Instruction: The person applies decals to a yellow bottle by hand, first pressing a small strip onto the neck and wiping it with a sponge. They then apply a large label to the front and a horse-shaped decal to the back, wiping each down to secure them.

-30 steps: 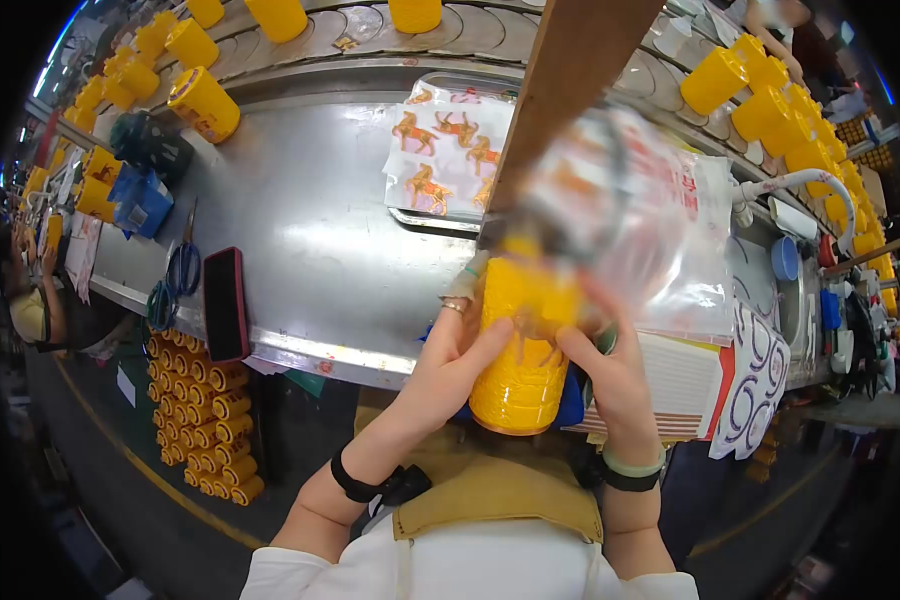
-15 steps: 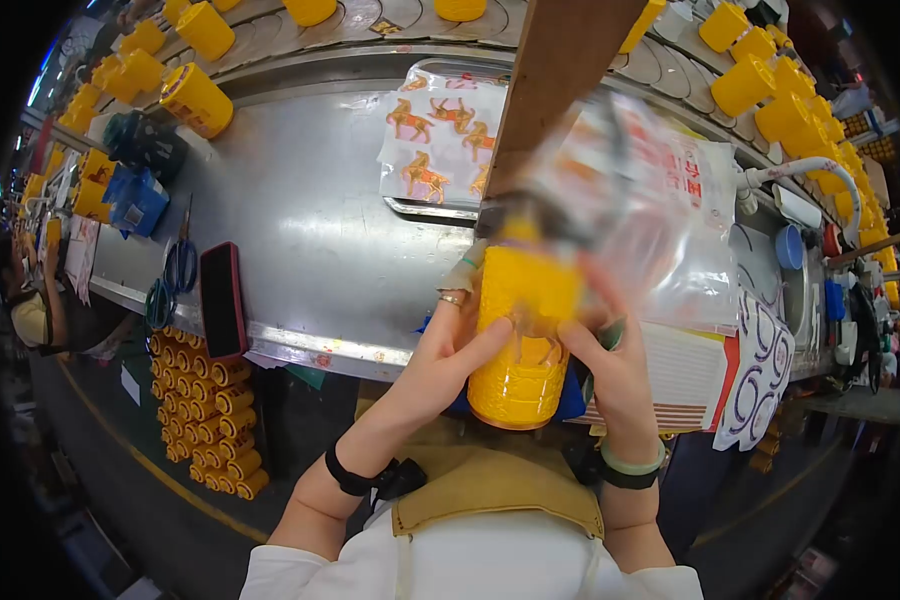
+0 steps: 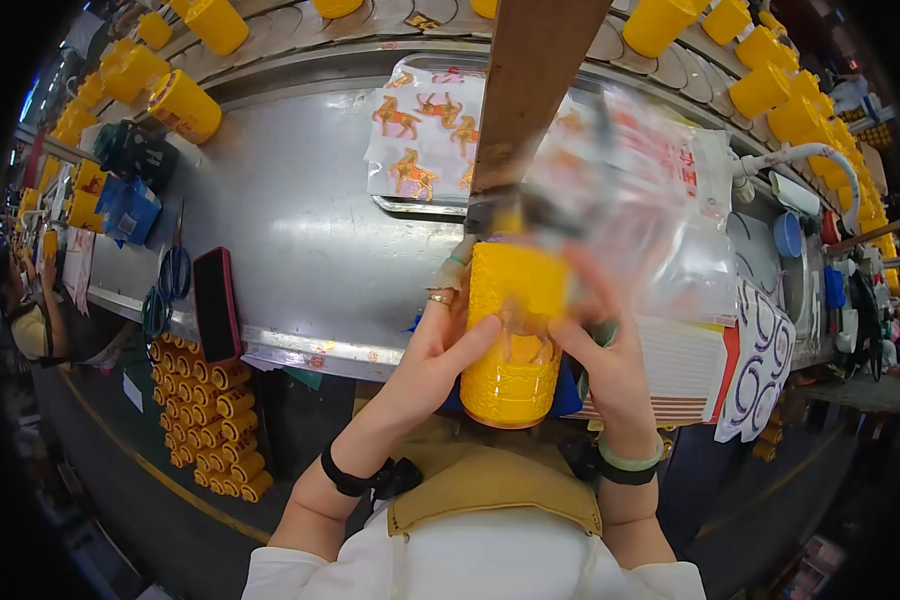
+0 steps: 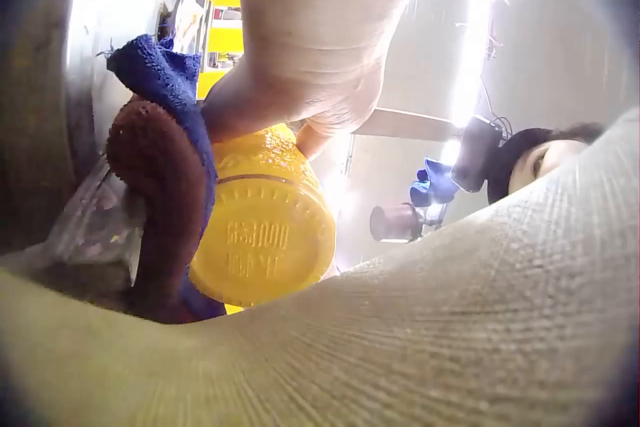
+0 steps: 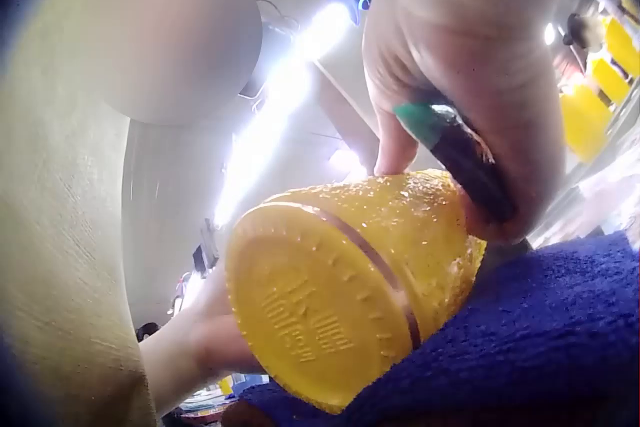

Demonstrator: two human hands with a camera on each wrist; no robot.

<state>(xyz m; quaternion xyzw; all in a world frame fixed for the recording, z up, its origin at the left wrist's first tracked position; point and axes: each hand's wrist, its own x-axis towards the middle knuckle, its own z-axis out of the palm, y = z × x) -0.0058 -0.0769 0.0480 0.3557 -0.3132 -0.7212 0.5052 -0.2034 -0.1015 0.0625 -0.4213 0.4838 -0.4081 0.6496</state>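
Note:
A glossy yellow bottle (image 3: 510,395) with a textured surface lies between both hands, its base towards the person. My left hand (image 3: 438,345) grips its left side, thumb along the top. From the right, my right hand (image 3: 615,370) holds it, thumb beside a horse decal (image 3: 526,338) on the bottle. A dark tool with a green end (image 5: 460,155) is tucked in the right palm. Embossed marks show on the round base in both wrist views. Under the bottle lies a blue cloth (image 5: 540,302), over a brownish padded support (image 4: 165,187) in the left wrist view. The bottle's far end is blurred.
A wooden post (image 3: 535,90) rises just beyond the bottle. Horse decal sheets (image 3: 410,140) lie on a metal tray behind it. Phone (image 3: 216,305) and scissors (image 3: 176,270) are at left; plastic bags (image 3: 660,200) at right. Yellow bottles (image 3: 185,105) line the conveyor.
The bottle and both hands keep nearly the same hold, shifting slightly left in view with the head's motion. Bottles on the conveyor behind have moved along.

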